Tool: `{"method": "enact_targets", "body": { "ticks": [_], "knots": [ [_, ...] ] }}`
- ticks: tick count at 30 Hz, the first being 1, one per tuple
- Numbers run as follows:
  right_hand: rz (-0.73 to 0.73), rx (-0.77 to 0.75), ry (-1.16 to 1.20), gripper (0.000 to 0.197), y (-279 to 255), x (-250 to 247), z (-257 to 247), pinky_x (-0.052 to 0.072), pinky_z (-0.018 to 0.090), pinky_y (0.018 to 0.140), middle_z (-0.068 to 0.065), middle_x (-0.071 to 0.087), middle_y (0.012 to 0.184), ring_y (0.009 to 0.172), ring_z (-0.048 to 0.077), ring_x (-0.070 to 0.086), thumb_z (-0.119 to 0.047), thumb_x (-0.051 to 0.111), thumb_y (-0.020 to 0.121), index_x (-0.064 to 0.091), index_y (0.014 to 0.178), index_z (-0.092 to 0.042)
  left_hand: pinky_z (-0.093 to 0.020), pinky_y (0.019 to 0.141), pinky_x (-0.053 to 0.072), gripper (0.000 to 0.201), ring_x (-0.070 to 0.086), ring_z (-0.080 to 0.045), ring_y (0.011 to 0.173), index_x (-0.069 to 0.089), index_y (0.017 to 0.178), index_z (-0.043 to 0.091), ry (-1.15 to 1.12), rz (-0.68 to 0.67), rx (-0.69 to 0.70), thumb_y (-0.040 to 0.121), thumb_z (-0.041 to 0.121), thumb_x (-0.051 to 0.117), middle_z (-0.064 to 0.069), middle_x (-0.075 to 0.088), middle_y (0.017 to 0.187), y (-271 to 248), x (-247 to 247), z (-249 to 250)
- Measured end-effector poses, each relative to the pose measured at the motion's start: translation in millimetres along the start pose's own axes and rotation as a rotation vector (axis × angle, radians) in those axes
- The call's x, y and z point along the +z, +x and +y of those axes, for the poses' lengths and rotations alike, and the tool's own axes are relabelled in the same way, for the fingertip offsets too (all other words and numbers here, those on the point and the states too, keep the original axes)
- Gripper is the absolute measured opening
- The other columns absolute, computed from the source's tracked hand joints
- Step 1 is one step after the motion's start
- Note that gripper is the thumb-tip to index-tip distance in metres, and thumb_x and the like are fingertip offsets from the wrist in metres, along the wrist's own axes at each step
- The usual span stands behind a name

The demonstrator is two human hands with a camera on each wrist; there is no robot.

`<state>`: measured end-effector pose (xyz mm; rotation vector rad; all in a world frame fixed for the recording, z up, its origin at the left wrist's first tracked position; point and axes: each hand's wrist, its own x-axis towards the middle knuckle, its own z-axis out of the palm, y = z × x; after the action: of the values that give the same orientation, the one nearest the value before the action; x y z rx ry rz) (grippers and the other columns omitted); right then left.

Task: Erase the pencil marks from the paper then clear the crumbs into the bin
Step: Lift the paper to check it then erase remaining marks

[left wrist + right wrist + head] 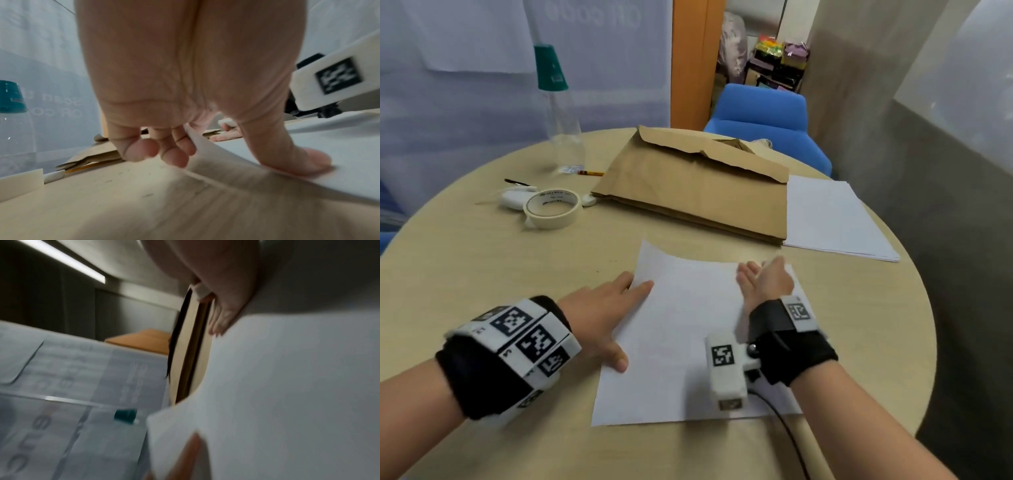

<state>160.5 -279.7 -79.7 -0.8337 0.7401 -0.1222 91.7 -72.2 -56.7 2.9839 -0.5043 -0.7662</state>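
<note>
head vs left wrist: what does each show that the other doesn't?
Head only: the whole sheet of paper on the round table, the tape roll, the stack of white sheets, the blue chair, and the right hand edge-on along the sheet.

Left wrist only: the sheet's left edge lifted off the table, thumb pressing on top, and a white eraser in the right hand.

Both: the left hand at the sheet's left edge, the brown paper bag, the bottle.

Matt white paper (688, 329) — smooth pale wood-look table (482, 260)
</note>
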Motion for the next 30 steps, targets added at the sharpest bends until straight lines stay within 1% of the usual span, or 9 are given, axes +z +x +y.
{"method": "enact_targets", "body": {
  "ticks": [2,7,11,14,16,19,21,26,30],
  "knots": [
    [0.001,-0.228,-0.268,0.033,3,-19,-26,0.046,0.027,0.066,0.005,0.055,0.086,0.069,0.018,0.052,-0.037,0.042,0.096,0.052,0.078,-0.011,-0.030,0.099,0.038,0.104,0.039,-0.021,0.123,-0.007,0.149,0.029,-0.035,0.128,0.049,0.079,0.034,0.070,0.002,0.020,0.135,-3,-4,-1],
    [-0.701,-0.775,-1.107,0.018,-60,-9,-75,0.030,0.018,0.091,-0.013,0.041,0.134,0.125,0.001,0.034,-0.030,0.062,0.086,0.070,0.082,-0.015,0.002,0.081,0.034,0.078,0.045,-0.006,0.100,0.022,0.142,0.035,-0.464,0.589,0.247,0.085,-0.009,0.049,0.014,0.038,0.123,-14,-35,1],
    [-0.954,-0.969,-1.436,0.020,-95,34,-101,0.033,0.020,0.092,-0.013,0.050,0.123,0.116,0.008,0.043,-0.030,0.066,0.082,0.072,0.083,-0.010,0.005,0.071,0.035,0.077,0.051,0.009,0.079,0.022,0.130,0.046,-0.571,0.908,0.333,0.086,-0.010,0.051,0.013,0.047,0.098,-20,-67,6],
    [-0.926,-1.091,-1.365,0.022,-108,52,-107,0.038,0.024,0.076,-0.012,0.054,0.084,0.077,0.008,0.050,-0.025,0.067,0.083,0.073,0.088,-0.004,-0.010,0.072,0.044,0.083,0.054,-0.001,0.073,0.018,0.137,0.045,-0.705,1.035,0.295,0.083,0.002,0.064,0.011,0.048,0.089,-26,-84,4],
    [-0.911,-1.113,-1.250,0.018,-115,57,-113,0.039,0.022,0.071,-0.015,0.052,0.079,0.072,0.006,0.049,-0.020,0.067,0.082,0.073,0.088,-0.003,-0.017,0.076,0.046,0.082,0.058,-0.008,0.078,0.029,0.139,0.039,-0.813,1.018,0.244,0.076,0.014,0.075,0.010,0.055,0.092,-29,-93,0],
    [-0.874,-1.200,-1.157,0.013,-122,60,-124,0.040,0.016,0.067,-0.015,0.052,0.078,0.070,0.001,0.050,-0.019,0.068,0.081,0.073,0.085,-0.007,-0.019,0.071,0.046,0.038,0.062,-0.014,0.080,0.067,0.100,0.025,-0.828,0.992,0.194,0.062,0.031,0.073,0.006,0.067,0.085,-29,-100,-11],
    [-0.827,-1.251,-1.103,0.005,-123,59,-134,0.039,0.010,0.062,-0.015,0.052,0.077,0.066,-0.005,0.050,-0.018,0.069,0.081,0.071,0.080,-0.013,-0.014,0.056,0.043,0.016,0.059,-0.013,0.065,0.069,0.077,0.019,-0.879,0.997,0.147,0.065,0.029,0.072,0.005,0.066,0.070,-30,-103,-20],
    [-0.732,-1.275,-0.923,0.005,-119,48,-151,0.038,0.006,0.059,-0.012,0.053,0.080,0.065,-0.008,0.051,-0.015,0.068,0.082,0.069,0.086,-0.018,-0.012,0.055,0.045,0.013,0.058,0.004,0.045,0.066,0.073,0.018,-1.009,1.060,0.063,0.081,0.009,0.070,0.012,0.066,0.057,-32,-109,-45],
    [-0.697,-1.167,-0.676,0.006,-117,43,-155,0.043,0.015,0.062,-0.012,0.055,0.077,0.069,0.000,0.052,-0.012,0.069,0.081,0.072,0.076,-0.011,-0.019,0.072,0.044,0.017,0.061,-0.007,0.079,0.060,0.096,0.025,-1.168,1.096,0.107,0.085,0.013,0.065,0.007,0.062,0.089,-34,-111,-39]
  ]
}}
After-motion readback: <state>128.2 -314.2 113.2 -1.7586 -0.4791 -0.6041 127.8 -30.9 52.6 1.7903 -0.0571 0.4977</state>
